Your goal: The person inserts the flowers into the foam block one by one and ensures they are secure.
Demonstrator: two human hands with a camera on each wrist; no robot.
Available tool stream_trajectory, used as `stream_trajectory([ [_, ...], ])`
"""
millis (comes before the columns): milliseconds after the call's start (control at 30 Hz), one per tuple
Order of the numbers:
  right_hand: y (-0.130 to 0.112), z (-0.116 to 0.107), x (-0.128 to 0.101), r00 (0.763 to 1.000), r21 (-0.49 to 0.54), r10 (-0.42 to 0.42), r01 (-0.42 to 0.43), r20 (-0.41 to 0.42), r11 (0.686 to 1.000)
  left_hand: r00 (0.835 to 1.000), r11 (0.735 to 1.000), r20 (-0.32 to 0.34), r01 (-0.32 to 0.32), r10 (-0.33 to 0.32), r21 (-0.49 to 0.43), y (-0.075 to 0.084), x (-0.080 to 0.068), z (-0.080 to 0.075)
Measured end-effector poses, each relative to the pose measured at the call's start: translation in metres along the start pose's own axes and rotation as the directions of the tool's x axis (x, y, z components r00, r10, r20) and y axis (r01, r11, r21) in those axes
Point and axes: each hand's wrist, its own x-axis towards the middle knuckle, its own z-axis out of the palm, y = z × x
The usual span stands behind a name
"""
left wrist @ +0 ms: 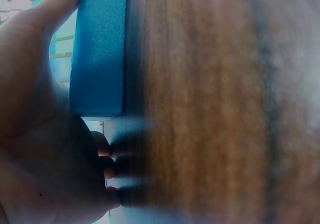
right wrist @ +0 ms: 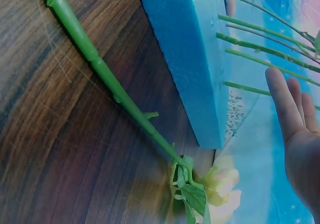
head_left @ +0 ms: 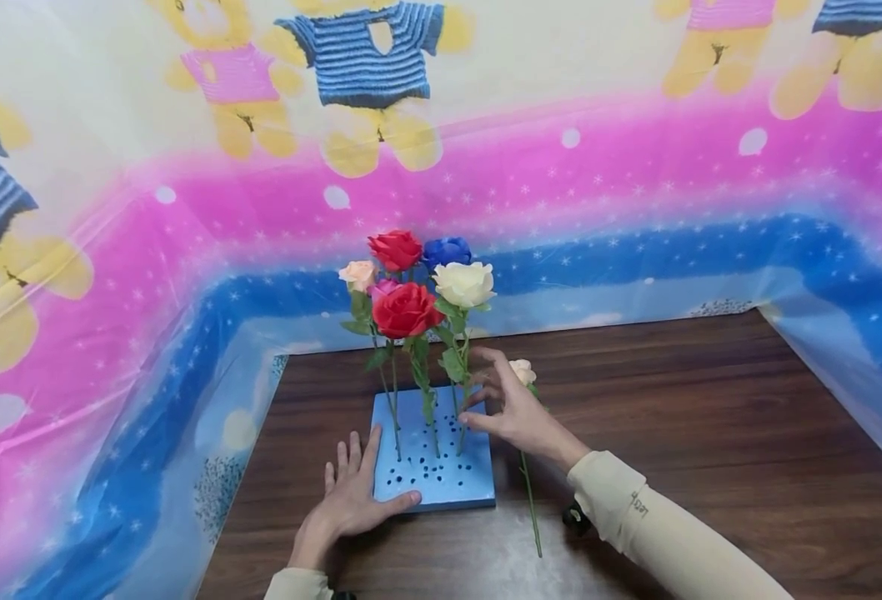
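Note:
A blue foam board (head_left: 478,492) dotted with holes holds several upright artificial roses. Among them are a front red rose (head_left: 407,312), a back red rose (head_left: 396,250), a blue rose (head_left: 448,251), a white rose (head_left: 465,285) and a peach rose (head_left: 357,275), with a pink one partly hidden. My left hand (head_left: 347,500) rests at the board's left front corner, thumb along its front edge and the other fingers spread beside it. Beside the white rose's stem, my right hand (head_left: 514,410) has its fingers loosely extended, with nothing in its grasp.
A loose pale rose (head_left: 521,371) lies on the dark wooden table (head_left: 674,417), right of the board; its green stem (right wrist: 125,104) passes below my right wrist. Behind the table hangs a printed curtain (head_left: 546,200) with bears.

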Motion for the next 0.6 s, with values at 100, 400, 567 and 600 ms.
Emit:
stream_trajectory([
  [100,-0.001,-0.002,0.000,1.000,0.035,-0.002,0.003,-0.014,0.999,1.000,1.000,0.002,-0.003,0.003,-0.005,0.000,0.000,0.000],
  [400,-0.001,-0.011,-0.005,1.000,0.108,-0.002,0.005,-0.025,0.994,1.000,1.000,0.005,0.003,-0.003,0.000,0.001,0.001,0.000],
  [567,-0.001,-0.019,-0.010,0.999,0.143,-0.014,0.019,-0.036,0.989,1.000,1.000,0.007,0.005,-0.005,0.000,0.001,0.001,0.000],
  [600,-0.002,-0.021,-0.012,0.999,0.151,-0.010,0.016,-0.039,0.988,1.000,1.000,0.008,0.007,-0.007,0.000,0.001,0.000,0.000],
])
